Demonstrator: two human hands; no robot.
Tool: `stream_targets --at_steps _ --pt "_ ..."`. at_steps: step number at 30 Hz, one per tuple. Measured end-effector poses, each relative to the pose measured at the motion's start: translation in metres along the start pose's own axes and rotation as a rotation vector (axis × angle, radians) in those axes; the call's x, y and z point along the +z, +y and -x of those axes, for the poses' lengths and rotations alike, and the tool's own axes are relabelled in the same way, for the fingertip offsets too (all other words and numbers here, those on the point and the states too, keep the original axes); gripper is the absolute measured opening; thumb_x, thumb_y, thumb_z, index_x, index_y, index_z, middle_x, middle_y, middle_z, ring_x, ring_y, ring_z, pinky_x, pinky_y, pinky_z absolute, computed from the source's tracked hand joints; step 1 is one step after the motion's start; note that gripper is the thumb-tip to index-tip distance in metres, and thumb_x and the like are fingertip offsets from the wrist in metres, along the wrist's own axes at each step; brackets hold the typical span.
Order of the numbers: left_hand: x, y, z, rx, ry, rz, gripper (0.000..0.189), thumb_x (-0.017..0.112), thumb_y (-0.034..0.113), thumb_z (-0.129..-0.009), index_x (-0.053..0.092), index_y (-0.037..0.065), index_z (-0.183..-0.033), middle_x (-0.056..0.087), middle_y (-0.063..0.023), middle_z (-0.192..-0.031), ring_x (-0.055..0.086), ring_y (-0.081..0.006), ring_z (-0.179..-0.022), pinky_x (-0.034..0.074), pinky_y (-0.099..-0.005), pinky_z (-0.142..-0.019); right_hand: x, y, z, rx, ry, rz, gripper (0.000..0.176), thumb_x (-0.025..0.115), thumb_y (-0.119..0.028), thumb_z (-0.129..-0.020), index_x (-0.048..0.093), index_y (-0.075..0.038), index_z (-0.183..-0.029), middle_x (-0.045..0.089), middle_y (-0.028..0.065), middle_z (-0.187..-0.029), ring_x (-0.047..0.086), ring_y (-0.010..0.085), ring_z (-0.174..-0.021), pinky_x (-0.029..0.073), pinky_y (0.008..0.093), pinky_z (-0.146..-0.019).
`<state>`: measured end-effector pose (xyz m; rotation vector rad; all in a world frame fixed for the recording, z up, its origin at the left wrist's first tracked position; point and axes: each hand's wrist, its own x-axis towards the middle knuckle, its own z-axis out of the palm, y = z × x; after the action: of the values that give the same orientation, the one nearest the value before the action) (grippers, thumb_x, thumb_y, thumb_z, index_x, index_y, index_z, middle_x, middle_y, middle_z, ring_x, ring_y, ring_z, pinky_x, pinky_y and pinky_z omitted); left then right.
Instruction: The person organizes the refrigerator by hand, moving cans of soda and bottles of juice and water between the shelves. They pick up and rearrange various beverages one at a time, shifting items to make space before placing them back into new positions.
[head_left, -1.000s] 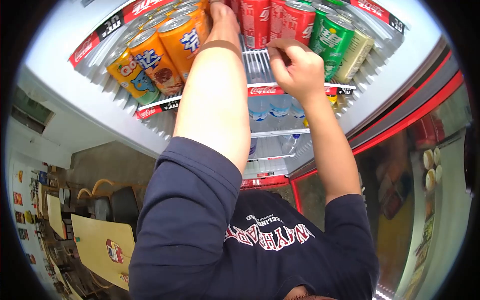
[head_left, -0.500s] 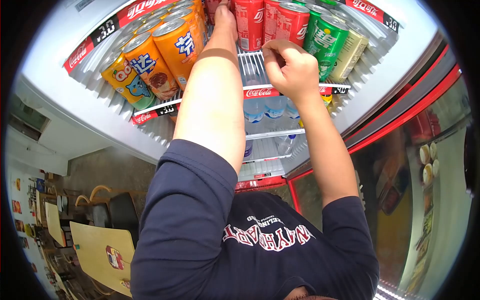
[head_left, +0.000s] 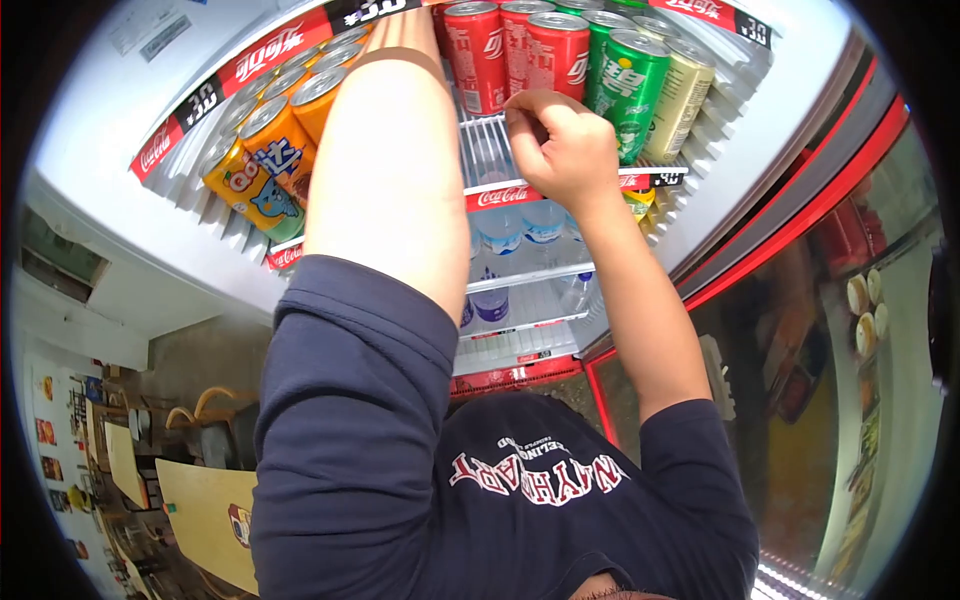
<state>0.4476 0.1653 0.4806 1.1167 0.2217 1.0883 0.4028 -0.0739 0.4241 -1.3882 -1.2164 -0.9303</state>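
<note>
My left arm reaches deep into a drinks fridge, across a row of orange soda cans. The left hand is out of sight past the upper edge of the view. My right hand is closed, with its fingers curled and the thumb against the forefinger, over the front of the wire shelf. Its knuckles overlap a red cola can in this view; I cannot tell what, if anything, is in the fingers. Another red can stands to its left, a green can to its right.
A pale can stands by the fridge's right wall. Price strips edge the shelves. Lower down are water bottles and purple-labelled bottles. A red-edged door flanks the right; a table stands behind at left.
My left arm has gone further in and to the left, and its hand has left the view. The right hand stays closed near the red cans. The view has shifted slightly.
</note>
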Motion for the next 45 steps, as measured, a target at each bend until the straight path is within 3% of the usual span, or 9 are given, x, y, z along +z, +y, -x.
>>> stream_targets --at_steps 3,12,34,37,45 --pt "0.000 0.004 -0.004 -0.014 -0.016 -0.038 0.063 0.056 0.043 -0.096 0.053 -0.003 -0.138 0.060 -0.0202 -0.138 0.060 -0.0313 -0.123 0.046 -0.0433 -0.106 -0.004 -0.002 0.000 0.028 -0.032 -0.004 0.009 0.071 -0.005 -0.082 0.073 -0.004 -0.091 0.074 0.0129 -0.081 0.074 0.0267 -0.073 0.059 0.0334 -0.068" --pt "0.000 0.014 -0.008 -0.022 -0.060 -0.173 0.060 0.057 0.041 -0.095 0.055 -0.003 -0.135 0.062 -0.0205 -0.134 0.061 -0.0314 -0.120 0.047 -0.0431 -0.104 -0.004 0.000 0.001 0.041 -0.009 -0.025 0.009 0.070 -0.007 -0.081 0.073 -0.007 -0.089 0.074 0.0092 -0.082 0.073 0.0257 -0.071 0.059 0.0332 -0.064" --pt "-0.009 0.047 0.019 0.007 -0.147 -0.451 0.052 0.060 0.036 -0.091 0.061 -0.002 -0.127 0.065 -0.0211 -0.126 0.064 -0.0316 -0.114 0.049 -0.0426 -0.098 -0.005 0.001 0.001 0.016 0.002 -0.064 0.008 0.070 -0.007 -0.081 0.072 -0.006 -0.088 0.073 0.0118 -0.078 0.073 0.0270 -0.069 0.059 0.0342 -0.065" --pt "-0.009 0.048 0.020 0.008 -0.158 -0.475 0.051 0.060 0.035 -0.091 0.061 -0.002 -0.125 0.065 -0.0211 -0.124 0.065 -0.0316 -0.113 0.050 -0.0425 -0.097 -0.003 0.002 0.001 0.022 0.020 -0.082 0.006 0.068 -0.012 -0.080 0.069 -0.009 -0.085 0.072 0.0100 -0.079 0.071 0.0294 -0.068 0.059 0.0378 -0.062" --pt "-0.012 0.053 0.024 0.009 -0.182 -0.552 0.048 0.061 0.033 -0.090 0.063 -0.002 -0.122 0.067 -0.0213 -0.121 0.066 -0.0317 -0.111 0.051 -0.0423 -0.095 -0.006 0.001 0.001 0.016 0.001 -0.058 0.007 0.070 -0.006 -0.081 0.072 -0.005 -0.088 0.073 0.0125 -0.077 0.073 0.0269 -0.069 0.058 0.0341 -0.065"
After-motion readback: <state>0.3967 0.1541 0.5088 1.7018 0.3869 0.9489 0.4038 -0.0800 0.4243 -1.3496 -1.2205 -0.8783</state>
